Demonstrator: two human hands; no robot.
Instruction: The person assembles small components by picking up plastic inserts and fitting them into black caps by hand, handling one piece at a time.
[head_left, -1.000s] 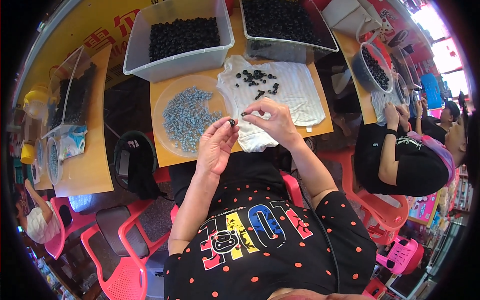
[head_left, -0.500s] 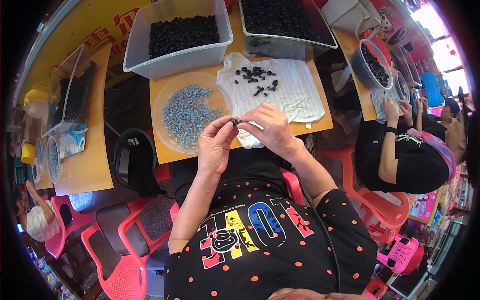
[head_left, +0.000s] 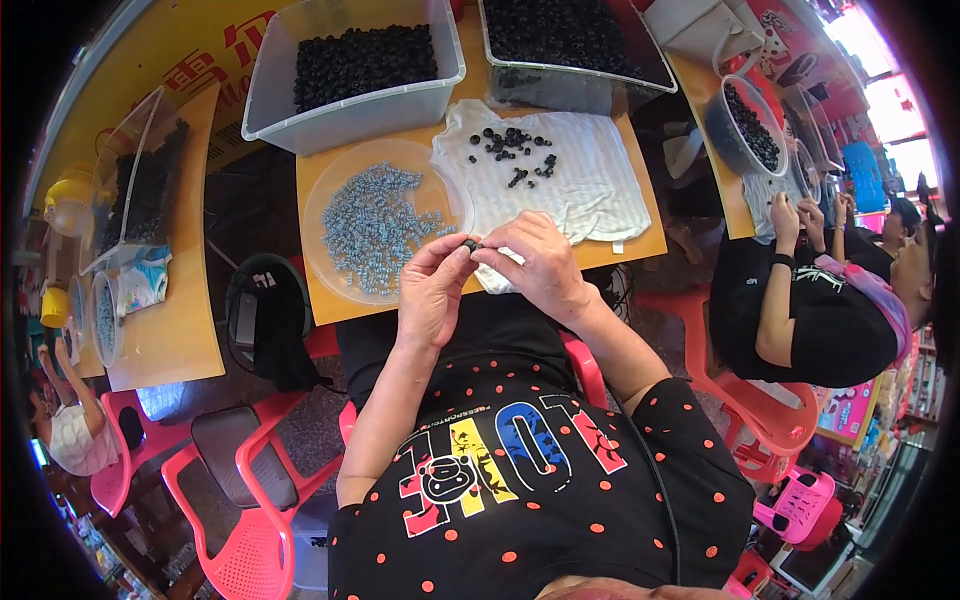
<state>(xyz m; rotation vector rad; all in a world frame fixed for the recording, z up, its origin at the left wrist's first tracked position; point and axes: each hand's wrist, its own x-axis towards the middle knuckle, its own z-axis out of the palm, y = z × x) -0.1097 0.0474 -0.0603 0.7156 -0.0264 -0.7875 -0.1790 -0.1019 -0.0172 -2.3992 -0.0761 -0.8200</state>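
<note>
Both hands meet over the table's near edge, pinching a small dark round part between their fingertips. My left hand holds it between thumb and forefinger. From the other side my right hand closes on it, its fingers curled and partly hiding what they grip. Just left of the hands is a round clear tray of small blue-grey coil-like pieces. Beyond the right hand a white cloth lies spread out, with several loose black round parts on it.
At the back stand two clear plastic bins heaped with black parts. Side tables carry similar tubs. A person in black works at the right, another person sits far left. Pink chairs stand around.
The hands stay together with the dark part between them, the fingers shifting only slightly. At the far left, the other person's arms have moved.
</note>
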